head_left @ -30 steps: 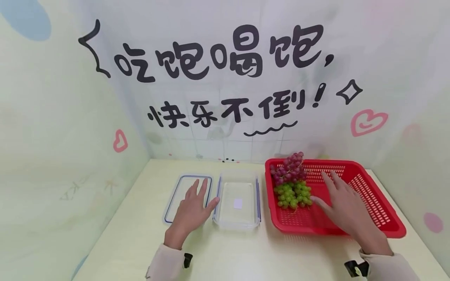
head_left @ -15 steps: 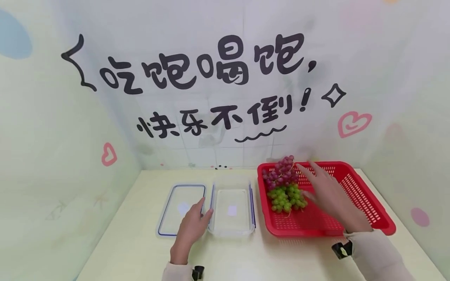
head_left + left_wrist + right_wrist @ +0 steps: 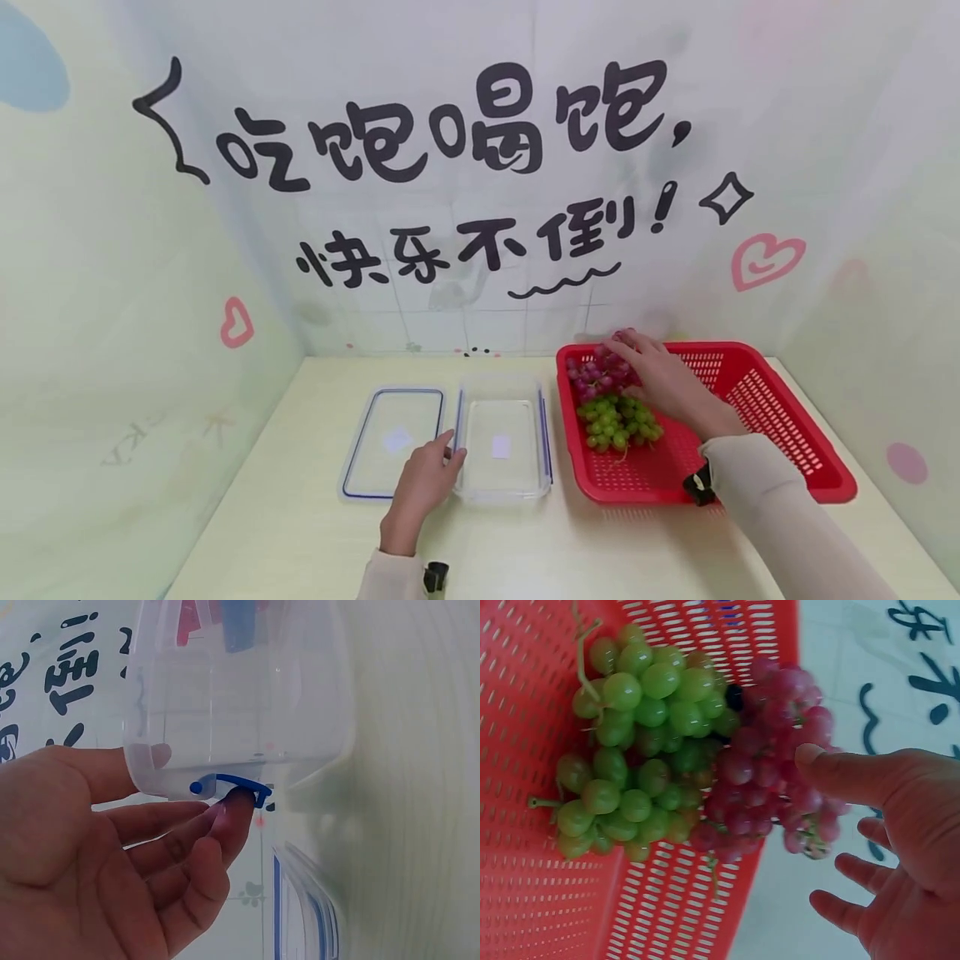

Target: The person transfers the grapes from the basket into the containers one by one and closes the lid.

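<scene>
1. Grapes, round and reddish purple, in one bunch: at the far left corner of the red perforated plastic basket, topmost berries above the rim and past it.
2. Round green grapes in the same basket, nearer the front, touching the purple bunch; perforated floor showing to the right, ample room there before the right wall.
3. Right-hand grip: wide, thumb across the purple bunch, index finger over its top, other fingers spread apart from the berries. Cannot tell whether the thumb presses.
4. Pale beige sleeve of the right arm: crossing over the near rim of the basket.
5. Left-hand grip: narrow, at the near left corner of the clear rectangular plastic container, thumb over the left rim, fingertips outside against the blue-edged clasp.
6. Container lidless, upright, inside free for entry from above; a slim strip of pale counter between it and the basket.
7. Flat clear lid with blue seal: just left of the container, only a narrow gap between edges.
</scene>
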Demonstrator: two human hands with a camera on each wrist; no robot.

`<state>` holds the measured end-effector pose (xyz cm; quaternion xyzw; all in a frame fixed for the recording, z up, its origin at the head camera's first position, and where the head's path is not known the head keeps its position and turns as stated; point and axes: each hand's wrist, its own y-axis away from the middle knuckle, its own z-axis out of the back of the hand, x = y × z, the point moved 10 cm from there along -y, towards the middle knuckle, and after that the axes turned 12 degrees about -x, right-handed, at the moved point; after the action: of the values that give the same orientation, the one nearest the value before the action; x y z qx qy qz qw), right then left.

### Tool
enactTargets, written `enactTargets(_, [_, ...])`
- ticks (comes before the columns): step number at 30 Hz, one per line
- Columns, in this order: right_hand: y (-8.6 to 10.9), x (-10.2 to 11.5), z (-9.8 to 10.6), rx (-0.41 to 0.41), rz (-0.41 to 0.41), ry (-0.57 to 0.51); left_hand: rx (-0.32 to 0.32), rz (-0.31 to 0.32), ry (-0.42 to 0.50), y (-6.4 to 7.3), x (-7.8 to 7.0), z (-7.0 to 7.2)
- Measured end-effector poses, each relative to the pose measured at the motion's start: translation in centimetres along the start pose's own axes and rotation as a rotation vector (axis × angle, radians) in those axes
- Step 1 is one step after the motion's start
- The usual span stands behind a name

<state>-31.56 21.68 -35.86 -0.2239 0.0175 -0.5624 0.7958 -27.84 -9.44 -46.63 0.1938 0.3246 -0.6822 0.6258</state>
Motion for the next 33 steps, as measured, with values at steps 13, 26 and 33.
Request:
enactTargets(13, [-1.4, -0.8, -2.6, 0.029, 0.007, 0.026, 0.017, 0.003, 0.022, -0.2, 0.1, -0.1])
enactTargets(26, [-2.0, -1.3, -2.1, -0.022, 0.009, 0.112, 0.017, 0.016, 0.003, -0.1, 0.3, 0.2])
enactTargets(33, [-1.9, -1.3, -1.9, 0.043, -0.039, -0.01, 0.053, 0.033, 0.003, -0.4, 0.6, -0.4])
